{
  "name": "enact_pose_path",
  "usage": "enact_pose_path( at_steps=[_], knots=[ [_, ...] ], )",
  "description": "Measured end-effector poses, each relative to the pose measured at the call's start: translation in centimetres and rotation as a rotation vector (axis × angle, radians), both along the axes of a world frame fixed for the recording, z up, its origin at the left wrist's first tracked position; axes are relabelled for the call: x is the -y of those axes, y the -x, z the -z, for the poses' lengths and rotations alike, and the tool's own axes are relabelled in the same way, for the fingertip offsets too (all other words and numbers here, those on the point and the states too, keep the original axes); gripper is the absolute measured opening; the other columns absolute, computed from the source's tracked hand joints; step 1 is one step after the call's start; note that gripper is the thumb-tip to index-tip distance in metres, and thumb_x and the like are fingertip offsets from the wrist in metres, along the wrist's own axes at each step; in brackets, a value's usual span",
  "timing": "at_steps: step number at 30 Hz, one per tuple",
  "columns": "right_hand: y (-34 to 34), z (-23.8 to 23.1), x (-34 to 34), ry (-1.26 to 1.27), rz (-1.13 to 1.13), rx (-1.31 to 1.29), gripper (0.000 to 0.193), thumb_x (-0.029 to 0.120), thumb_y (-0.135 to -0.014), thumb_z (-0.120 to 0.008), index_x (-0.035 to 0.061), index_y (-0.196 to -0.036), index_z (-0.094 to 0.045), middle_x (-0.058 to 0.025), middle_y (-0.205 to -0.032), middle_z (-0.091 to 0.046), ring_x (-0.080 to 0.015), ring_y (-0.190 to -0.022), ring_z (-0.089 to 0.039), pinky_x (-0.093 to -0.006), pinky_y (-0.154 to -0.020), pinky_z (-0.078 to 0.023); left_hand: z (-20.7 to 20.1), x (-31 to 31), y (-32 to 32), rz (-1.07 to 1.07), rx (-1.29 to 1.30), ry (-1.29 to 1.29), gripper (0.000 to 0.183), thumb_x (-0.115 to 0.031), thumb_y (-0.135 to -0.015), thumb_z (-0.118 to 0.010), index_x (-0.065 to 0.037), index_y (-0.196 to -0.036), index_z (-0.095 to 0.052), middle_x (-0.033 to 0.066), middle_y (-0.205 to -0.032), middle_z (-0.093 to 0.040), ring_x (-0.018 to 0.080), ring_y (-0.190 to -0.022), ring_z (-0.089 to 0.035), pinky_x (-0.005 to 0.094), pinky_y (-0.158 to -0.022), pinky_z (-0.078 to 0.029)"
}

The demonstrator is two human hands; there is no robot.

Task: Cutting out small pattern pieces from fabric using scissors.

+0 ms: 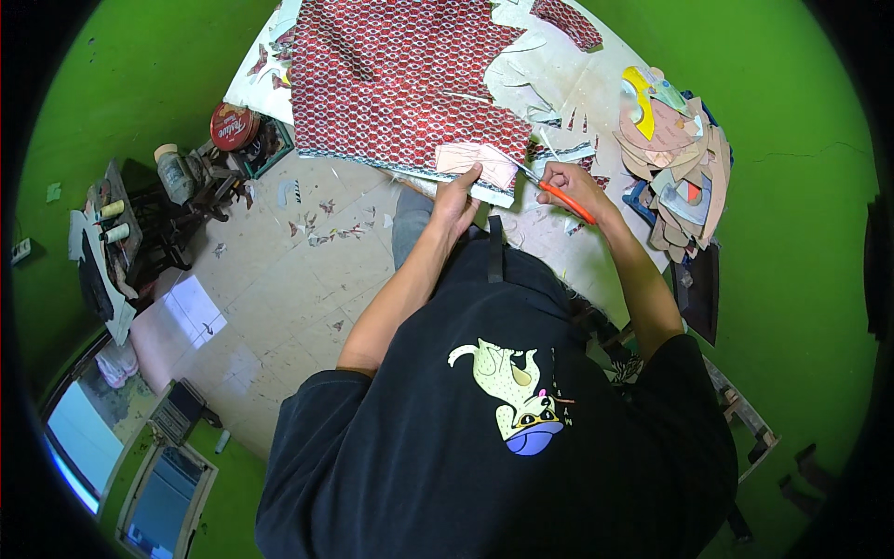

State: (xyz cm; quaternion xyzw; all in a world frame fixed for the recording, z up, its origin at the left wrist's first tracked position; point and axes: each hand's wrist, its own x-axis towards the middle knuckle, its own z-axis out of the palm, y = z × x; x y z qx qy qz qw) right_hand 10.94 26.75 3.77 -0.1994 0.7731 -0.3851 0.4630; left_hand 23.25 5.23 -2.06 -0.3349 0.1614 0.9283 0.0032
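Note:
A large sheet of red patterned fabric (400, 79) covers much of the white table and hangs toward me at its near edge. On its near right corner lies a pale pink pattern piece (461, 160) with lines drawn on it. My left hand (455, 197) pinches this piece and the fabric's edge, thumb on top. In my right hand (570, 186) are scissors with orange handles (568, 202). Their blades point up and left, at the right end of the pattern piece. Whether the blades touch the fabric I cannot tell.
Fabric scraps (568, 154) lie right of the sheet. A heap of card templates (680, 168), with a yellow curved piece (639, 101) on it, sits at the table's right edge. At left stand a round red tin (233, 126) and a sewing machine (182, 177). Offcuts (326, 228) litter the tiled floor.

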Motion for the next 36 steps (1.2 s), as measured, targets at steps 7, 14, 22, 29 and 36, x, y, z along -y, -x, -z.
enact_pose_path(
  at_steps=[7, 14, 22, 29, 36],
  knots=[
    [-0.1, -0.9, 1.7, 0.008, -0.036, -0.077, 0.041, 0.032, -0.078, -0.085, 0.0057, -0.081, -0.053, 0.0058, -0.058, -0.045, -0.0040, -0.055, -0.037, -0.0244, -0.051, -0.029, -0.5, 0.0, -0.1, 0.040, -0.009, 0.004, 0.039, 0.001, -0.096, -0.055, 0.002, -0.133, -0.044, 0.0172, -0.126, -0.058, 0.0290, -0.115, -0.062, 0.0420, -0.097, -0.055],
    [0.4, -0.4, 2.0, 0.137, -0.014, 0.119, 0.042, 0.038, -0.083, -0.080, 0.0077, -0.088, -0.051, 0.0053, -0.067, -0.048, -0.0042, -0.062, -0.042, -0.0230, -0.055, -0.035, -0.8, -0.1, 0.1, 0.007, 0.004, -0.008, 0.038, -0.001, -0.096, -0.055, 0.002, -0.133, -0.044, 0.0169, -0.124, -0.060, 0.0292, -0.111, -0.064, 0.0426, -0.094, -0.057],
    [0.2, -0.9, 2.2, 0.155, -0.016, 0.139, 0.041, 0.035, -0.084, -0.080, 0.0079, -0.089, -0.050, 0.0058, -0.071, -0.045, -0.0039, -0.065, -0.041, -0.0219, -0.057, -0.035, -0.4, -0.2, 0.1, 0.008, -0.013, 0.019, 0.038, 0.001, -0.095, -0.057, 0.001, -0.131, -0.045, 0.0154, -0.121, -0.061, 0.0274, -0.109, -0.065, 0.0416, -0.092, -0.058],
    [1.2, -1.5, 2.4, 0.009, -0.080, -0.040, 0.044, 0.031, -0.074, -0.088, 0.0061, -0.082, -0.052, 0.0053, -0.061, -0.047, -0.0044, -0.059, -0.043, -0.0232, -0.054, -0.034, -1.5, -0.1, 0.0, 0.008, -0.035, -0.007, 0.036, 0.000, -0.095, -0.057, 0.001, -0.130, -0.046, 0.0156, -0.120, -0.061, 0.0276, -0.109, -0.065, 0.0420, -0.092, -0.058],
    [2.6, -2.0, 3.6, 0.055, -0.092, -0.024, 0.043, 0.029, -0.070, -0.091, 0.0042, -0.086, -0.059, 0.0012, -0.072, -0.062, -0.0067, -0.066, -0.055, -0.0239, -0.059, -0.043, -1.4, 0.0, 0.0, 0.047, -0.004, -0.012, 0.033, -0.001, -0.095, -0.058, 0.002, -0.127, -0.050, 0.0157, -0.121, -0.062, 0.0263, -0.110, -0.064, 0.0401, -0.094, -0.057]
  ],
)
